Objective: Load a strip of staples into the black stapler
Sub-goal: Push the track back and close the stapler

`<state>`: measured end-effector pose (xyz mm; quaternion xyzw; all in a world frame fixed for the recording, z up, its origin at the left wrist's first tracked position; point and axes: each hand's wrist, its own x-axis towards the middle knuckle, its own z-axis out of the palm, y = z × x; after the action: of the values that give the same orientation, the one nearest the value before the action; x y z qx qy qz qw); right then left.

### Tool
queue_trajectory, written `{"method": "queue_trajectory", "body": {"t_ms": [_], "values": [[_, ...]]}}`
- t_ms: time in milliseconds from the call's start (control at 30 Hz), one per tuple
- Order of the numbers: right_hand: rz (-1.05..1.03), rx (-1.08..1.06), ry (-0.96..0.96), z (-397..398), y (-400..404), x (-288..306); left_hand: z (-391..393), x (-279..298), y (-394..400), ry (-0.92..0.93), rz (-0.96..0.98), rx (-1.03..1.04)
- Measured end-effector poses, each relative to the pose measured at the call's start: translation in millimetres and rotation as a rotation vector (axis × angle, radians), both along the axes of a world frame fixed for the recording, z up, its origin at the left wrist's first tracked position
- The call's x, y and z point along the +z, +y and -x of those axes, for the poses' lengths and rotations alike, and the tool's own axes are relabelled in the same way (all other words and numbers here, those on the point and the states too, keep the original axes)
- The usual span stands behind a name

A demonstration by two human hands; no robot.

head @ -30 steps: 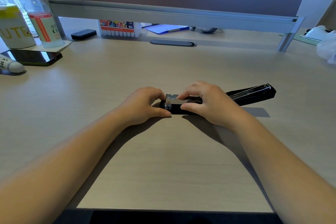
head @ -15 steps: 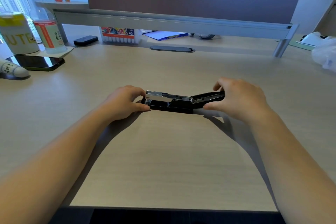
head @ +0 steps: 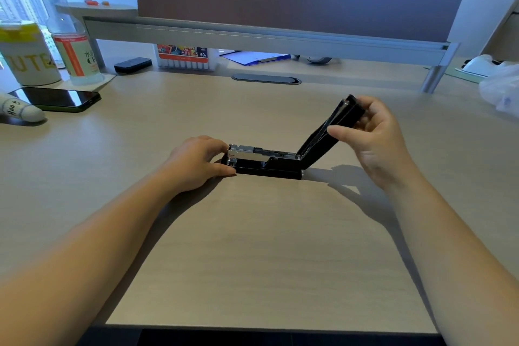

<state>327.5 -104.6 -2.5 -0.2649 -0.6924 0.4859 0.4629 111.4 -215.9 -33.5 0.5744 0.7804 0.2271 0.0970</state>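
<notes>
The black stapler (head: 269, 169) lies on the wooden desk (head: 252, 247), its base flat and its metal staple channel (head: 261, 152) exposed. Its black top arm (head: 328, 132) is tilted up to the right, roughly halfway between flat and upright. My left hand (head: 196, 163) grips the front end of the stapler's base and channel. My right hand (head: 373, 137) pinches the raised top arm near its tip, thumb in front and fingers behind. I cannot tell whether staples sit in the channel. No loose staple strip is in view.
A dark phone (head: 60, 98) lies at the left, with a white pen-like object (head: 19, 109), a mug (head: 28, 56) and a water bottle (head: 73, 45) near it. A marker box (head: 185, 57), a black case (head: 132, 64) and a partition rail (head: 266, 36) line the back. A plastic bag (head: 500, 87) sits at the right.
My right hand left the channel, took the top arm that lay flat to the right, and swung it upward. My left hand kept its hold on the stapler's front.
</notes>
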Motion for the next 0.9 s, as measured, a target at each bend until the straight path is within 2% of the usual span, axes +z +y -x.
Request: {"method": "queue_trajectory", "body": {"t_ms": [100, 300, 500, 633, 767, 900], "values": [[0.058, 0.042, -0.011, 17.4, -6.2, -6.2, -4.8, 0.5, 1.3, -0.001, -0.001, -0.013], [-0.155, 0.068, -0.211, 44.5, -13.9, -14.6, -9.1, 0.0, 4.3, -0.016, -0.007, -0.014], [-0.577, 0.091, -0.599, 53.7, -15.8, -23.3, -11.5, -2.6, 8.0, -0.029, -0.025, -0.021], [-0.517, 0.076, -0.635, 53.2, -16.7, -24.1, -12.6, -6.5, 8.4, -0.050, -0.055, -0.039], [-0.358, 0.091, -0.623, 42.9, -19.3, -27.3, -12.5, -4.0, 0.9, -0.198, -0.188, -0.069], [-0.242, 0.090, -0.638, 30.9, -17.3, -29.0, -9.3, -2.4, -6.1, -0.065, -0.222, -0.181]]}}
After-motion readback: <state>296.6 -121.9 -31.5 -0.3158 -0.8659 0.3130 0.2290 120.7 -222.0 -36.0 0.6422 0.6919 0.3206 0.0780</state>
